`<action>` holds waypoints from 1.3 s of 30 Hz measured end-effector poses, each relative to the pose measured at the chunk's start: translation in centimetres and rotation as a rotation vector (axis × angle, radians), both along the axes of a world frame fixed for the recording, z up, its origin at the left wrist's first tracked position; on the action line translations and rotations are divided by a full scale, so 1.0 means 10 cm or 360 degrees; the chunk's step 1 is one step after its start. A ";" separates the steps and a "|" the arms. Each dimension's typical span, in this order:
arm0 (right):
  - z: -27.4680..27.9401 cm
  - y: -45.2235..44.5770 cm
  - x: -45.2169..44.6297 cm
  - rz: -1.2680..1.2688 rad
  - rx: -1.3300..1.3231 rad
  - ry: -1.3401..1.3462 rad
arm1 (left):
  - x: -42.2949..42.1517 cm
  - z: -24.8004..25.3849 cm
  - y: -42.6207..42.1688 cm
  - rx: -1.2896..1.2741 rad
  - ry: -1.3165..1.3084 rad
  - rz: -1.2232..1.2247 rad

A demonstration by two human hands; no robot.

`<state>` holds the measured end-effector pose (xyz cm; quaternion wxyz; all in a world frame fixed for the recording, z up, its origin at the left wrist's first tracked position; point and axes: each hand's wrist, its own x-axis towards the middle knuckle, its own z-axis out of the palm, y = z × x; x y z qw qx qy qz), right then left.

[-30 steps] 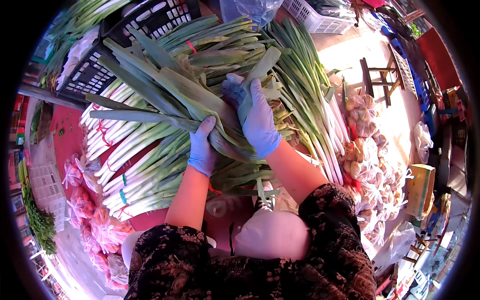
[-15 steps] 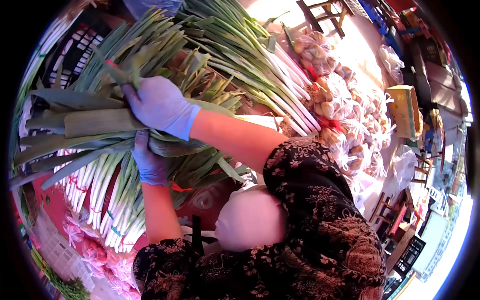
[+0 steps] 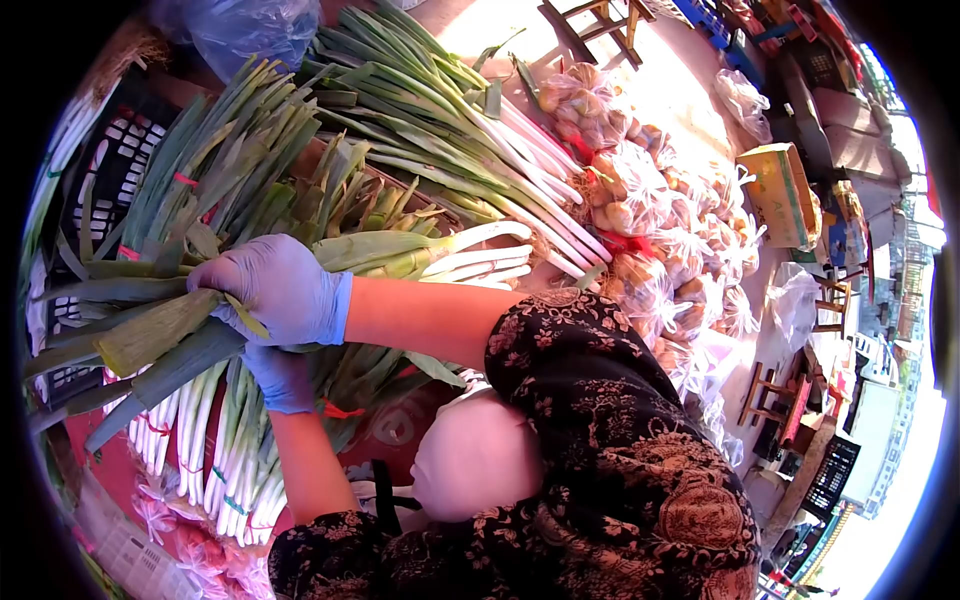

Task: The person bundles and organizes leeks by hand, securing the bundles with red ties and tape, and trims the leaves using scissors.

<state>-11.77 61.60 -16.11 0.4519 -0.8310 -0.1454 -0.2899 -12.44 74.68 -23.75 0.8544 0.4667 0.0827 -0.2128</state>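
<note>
Both hands wear blue gloves and meet at the left of the view. My right hand (image 3: 285, 292) is wrapped round a bunch of broad green leek leaves (image 3: 160, 330), whose tips fan out to the left. Just below it, my left hand (image 3: 278, 378) is closed on the same leaves, its fingers partly hidden under my right hand. Behind them lies a green bundle with red ties (image 3: 215, 170). Thin white-stalked bundles (image 3: 235, 470) with red and green ties lie below my hands.
Long leeks (image 3: 470, 150) lie beyond my right forearm. Bagged bulbs (image 3: 640, 200) line the right side, with a cardboard box (image 3: 780, 195) behind them. A black crate (image 3: 115, 165) stands at the far left, near a blue plastic bag (image 3: 245, 30). A wooden stool (image 3: 605, 25) is at the top.
My hands have moved left and come together, with my right hand now over the left. The held leaves have shifted left with them. The view has turned, showing more of the right side.
</note>
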 end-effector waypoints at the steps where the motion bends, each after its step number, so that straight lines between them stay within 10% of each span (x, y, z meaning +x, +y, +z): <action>1: -0.01 0.03 0.01 -0.0017 0.0179 -0.0057 | 0.00 0.02 0.01 -0.0001 0.0092 0.0018; 7: 0.02 -0.02 0.15 0.0179 0.1779 0.0739 | 0.07 -0.22 0.24 0.0030 -0.0459 -0.0219; 11: -0.05 0.00 0.30 0.0320 0.1647 0.0802 | 0.04 -0.40 0.39 -0.0136 -0.0463 -0.0337; 12: -0.01 0.04 0.32 0.0139 0.1152 0.0152 | 0.05 -0.42 0.43 -0.0072 -0.0330 -0.0341; 19: -0.01 -0.10 0.49 0.0396 0.0229 0.0954 | 0.08 -0.49 0.51 -0.0272 -0.0259 -0.0460; 33: -0.22 -0.11 0.92 0.0556 -0.1091 0.0136 | -0.03 -0.31 0.30 -0.0417 -0.0206 -0.0411; 39: -0.10 -0.34 1.00 -0.0126 -0.0848 0.0725 | 0.01 -0.30 0.19 -0.0273 -0.0212 -0.0134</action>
